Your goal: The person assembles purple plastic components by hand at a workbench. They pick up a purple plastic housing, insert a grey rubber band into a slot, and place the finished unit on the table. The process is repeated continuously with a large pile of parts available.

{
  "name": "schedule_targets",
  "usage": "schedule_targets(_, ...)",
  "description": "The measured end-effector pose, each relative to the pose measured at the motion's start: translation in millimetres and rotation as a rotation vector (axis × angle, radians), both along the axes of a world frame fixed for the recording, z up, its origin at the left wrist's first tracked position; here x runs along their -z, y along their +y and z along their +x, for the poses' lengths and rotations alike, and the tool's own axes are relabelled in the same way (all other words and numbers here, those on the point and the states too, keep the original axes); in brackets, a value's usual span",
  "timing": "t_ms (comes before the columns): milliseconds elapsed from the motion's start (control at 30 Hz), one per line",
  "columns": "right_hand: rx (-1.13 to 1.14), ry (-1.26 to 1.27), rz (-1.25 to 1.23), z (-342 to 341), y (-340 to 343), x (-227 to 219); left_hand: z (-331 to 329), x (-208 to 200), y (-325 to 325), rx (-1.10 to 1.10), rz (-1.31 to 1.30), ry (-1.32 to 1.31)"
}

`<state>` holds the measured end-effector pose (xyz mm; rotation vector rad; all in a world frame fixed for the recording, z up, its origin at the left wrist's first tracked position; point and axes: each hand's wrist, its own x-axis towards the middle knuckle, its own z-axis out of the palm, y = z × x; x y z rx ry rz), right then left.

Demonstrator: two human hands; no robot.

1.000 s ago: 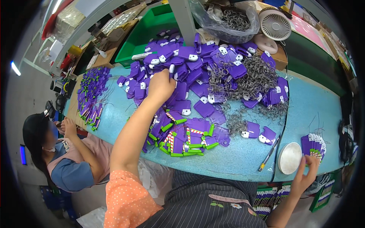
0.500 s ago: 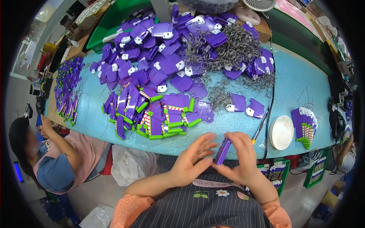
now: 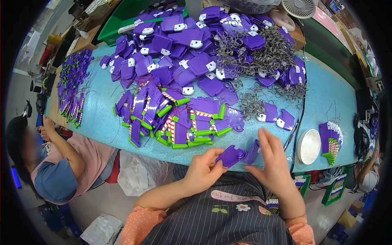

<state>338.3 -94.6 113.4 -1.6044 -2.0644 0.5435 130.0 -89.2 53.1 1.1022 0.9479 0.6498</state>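
A flat purple plastic half-shell [image 3: 231, 157] with a round boss at one end is pinched between the thumb and fingers of my left hand [image 3: 202, 169]. Close beside it, a second purple plastic piece [image 3: 253, 152] stands almost edge-on. My right hand [image 3: 272, 165] has it between the thumb below and the raised fingers above. Both hands are over the near edge of the table. Beyond them lies a pile of purple parts with green ends and striped strips [image 3: 175, 126], with a translucent purple piece [image 3: 235, 119] at its right end.
Purple shells with white corners [image 3: 200, 63] heap at the back, beside grey metal rings [image 3: 265, 51]. At right are a white bowl [image 3: 309, 146], a fanned stack of finished-looking pieces [image 3: 331, 139] and tweezers [image 3: 291, 134]. A co-worker [image 3: 57, 163] sits at left by slim purple parts [image 3: 73, 77].
My left hand, open before, now pinches a purple half-shell. The single upright purple piece near my right hand has given way to two pieces apart. The view has shifted slightly.
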Motion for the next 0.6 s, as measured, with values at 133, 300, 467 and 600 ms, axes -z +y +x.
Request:
schedule_targets(133,-0.120,0.106,0.199,-22.4,49.5,-1.9,-17.7,-6.3,0.3,0.025,-0.299,-0.141)
schedule_targets(300,-0.176,-0.153,0.159,-66.1,92.5,14.6,-17.9,-10.7,9.0,-0.012,-0.219,-0.187)
schedule_targets(467,-0.172,-0.211,0.086,-39.5,65.1,1.6,-25.2,-12.1,8.9,-0.032,-0.241,-0.197)
schedule_targets(600,-0.071,0.338,-0.427,-6.9,21.4,-19.6,-18.2,-5.3,-1.0,-0.099,-0.232,-0.334)
